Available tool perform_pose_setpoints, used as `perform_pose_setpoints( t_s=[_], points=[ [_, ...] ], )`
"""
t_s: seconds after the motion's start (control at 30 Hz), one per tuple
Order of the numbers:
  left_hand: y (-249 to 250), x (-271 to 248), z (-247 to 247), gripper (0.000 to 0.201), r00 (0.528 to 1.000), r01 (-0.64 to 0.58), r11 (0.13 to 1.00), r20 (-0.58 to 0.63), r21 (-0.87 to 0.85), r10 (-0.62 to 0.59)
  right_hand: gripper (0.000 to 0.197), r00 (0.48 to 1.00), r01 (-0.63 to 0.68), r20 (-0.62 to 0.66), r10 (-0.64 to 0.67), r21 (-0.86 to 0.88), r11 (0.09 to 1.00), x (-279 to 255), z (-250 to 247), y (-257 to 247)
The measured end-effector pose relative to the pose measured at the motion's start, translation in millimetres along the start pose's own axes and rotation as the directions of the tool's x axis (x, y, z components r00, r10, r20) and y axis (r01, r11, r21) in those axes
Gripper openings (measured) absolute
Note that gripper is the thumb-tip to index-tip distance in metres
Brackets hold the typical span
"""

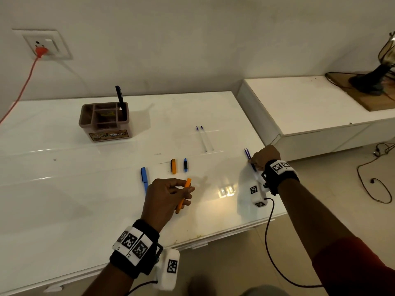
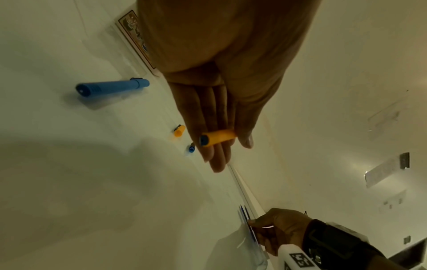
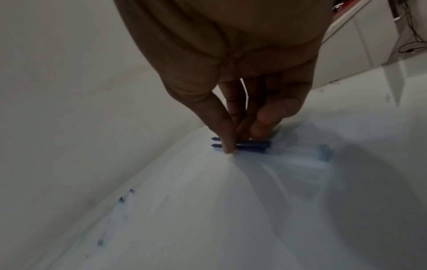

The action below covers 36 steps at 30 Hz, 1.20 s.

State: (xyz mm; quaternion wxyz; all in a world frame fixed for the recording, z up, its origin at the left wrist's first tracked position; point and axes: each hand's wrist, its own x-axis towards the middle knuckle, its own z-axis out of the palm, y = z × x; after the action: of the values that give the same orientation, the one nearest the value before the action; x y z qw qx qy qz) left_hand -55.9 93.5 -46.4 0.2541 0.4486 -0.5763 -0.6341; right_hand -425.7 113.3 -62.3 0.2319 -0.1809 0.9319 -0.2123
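At the table [image 1: 64,189], orange pen [image 1: 180,207] in left hand [image 1: 164,197], right hand [image 1: 265,155] pinching refills [image 1: 247,153]

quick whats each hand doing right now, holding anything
Left hand: holds the orange pen between thumb and fingers.
Right hand: pinches two blue-tipped clear pens lying on the table.

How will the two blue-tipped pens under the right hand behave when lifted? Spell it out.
Likely stiff and light: the two blue-tipped pens are thin, straight tubes. Probably apt to roll or slip apart, round and side by side on the glossy table; the right hand pinches both.
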Motion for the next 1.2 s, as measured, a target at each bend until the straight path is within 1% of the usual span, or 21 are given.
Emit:
perform_pose_setpoints(
  t_s=[0.07,0.13,0.17,0.2,0.27,0.3,0.37,0.43,0.5,0.6,0.73,1.0,1.1,1.13,1.2],
  points=[
    [1.3,-1.0,-1.9,0.023,1.000,-0.005,1.000,-0.001,-0.008,0.005,0.024,0.999,0.029,-0.023,-0.027,0.077,0.997,-6.9,-3.5,-5.0],
    [3.6,-2.5,-2.4,0.023,1.000,-0.012,1.000,0.002,-0.008,0.012,0.013,0.995,0.090,-0.056,-0.078,0.252,0.963,-32.5,-9.9,-19.4],
    [5.0,-4.1,-3.3,0.024,1.000,-0.011,1.000,0.005,-0.006,0.011,0.011,0.991,0.133,-0.052,-0.123,0.354,0.926,-50.9,-10.8,-29.2],
    [6.0,-5.4,-3.8,0.024,1.000,-0.013,1.000,0.011,-0.007,0.013,0.014,0.984,0.172,-0.039,-0.173,0.447,0.878,-70.7,-10.9,-38.5],
    [8.1,-8.2,-6.6,0.024,1.000,-0.015,1.000,0.010,-0.022,0.016,0.016,0.957,0.229,0.001,-0.289,0.608,0.760,-114.7,-6.8,-57.5],
    [9.5,-8.8,-8.3,0.024,1.000,-0.017,0.999,0.006,-0.032,0.017,0.016,0.942,0.238,0.016,-0.334,0.668,0.705,-134.6,-2.6,-64.8],
    [11.0,-9.1,-12.3,0.025,1.000,-0.024,0.998,-0.006,-0.055,0.024,0.012,0.924,0.240,0.028,-0.381,0.732,0.637,-167.9,10.1,-75.8],
    [11.6,-8.8,-18.0,0.023,0.999,-0.035,0.997,-0.032,-0.066,0.033,0.006,0.912,0.245,0.029,-0.410,0.762,0.600,-193.6,26.0,-82.9],
    [11.0,-8.5,-24.2,0.020,0.997,-0.059,0.995,-0.061,-0.083,0.054,0.004,0.896,0.277,0.012,-0.444,0.767,0.578,-210.6,39.8,-87.6],
    [7.8,-9.8,-39.2,0.019,0.992,-0.092,0.992,-0.091,-0.089,0.084,0.006,0.880,0.338,-0.033,-0.474,0.745,0.576,-222.1,56.5,-93.9],
    [3.1,-9.4,-53.3,0.019,0.990,-0.100,0.990,-0.105,-0.098,0.089,0.007,0.863,0.391,-0.075,-0.500,0.727,0.565,-227.7,67.2,-103.6],
    [-6.3,-4.8,-62.2,0.017,0.984,-0.135,0.987,-0.130,-0.085,0.124,0.007,0.844,0.438,-0.091,-0.529,0.685,0.582,-230.8,79.1,-111.3],
    [-8.3,-4.1,-62.7,0.033,0.980,-0.153,0.985,-0.137,-0.080,0.141,0.005,0.830,0.466,-0.097,-0.550,0.663,0.586,-231.6,79.3,-112.4],
    [-9.0,-3.4,-63.2,0.032,0.980,-0.154,0.985,-0.142,-0.081,0.142,0.005,0.825,0.474,-0.101,-0.555,0.658,0.585,-232.0,79.5,-112.4],
    [-9.5,-2.1,-64.0,0.022,0.978,-0.157,0.984,-0.152,-0.086,0.142,0.005,0.823,0.481,-0.108,-0.558,0.655,0.583,-232.4,80.7,-112.0]
  ],
)
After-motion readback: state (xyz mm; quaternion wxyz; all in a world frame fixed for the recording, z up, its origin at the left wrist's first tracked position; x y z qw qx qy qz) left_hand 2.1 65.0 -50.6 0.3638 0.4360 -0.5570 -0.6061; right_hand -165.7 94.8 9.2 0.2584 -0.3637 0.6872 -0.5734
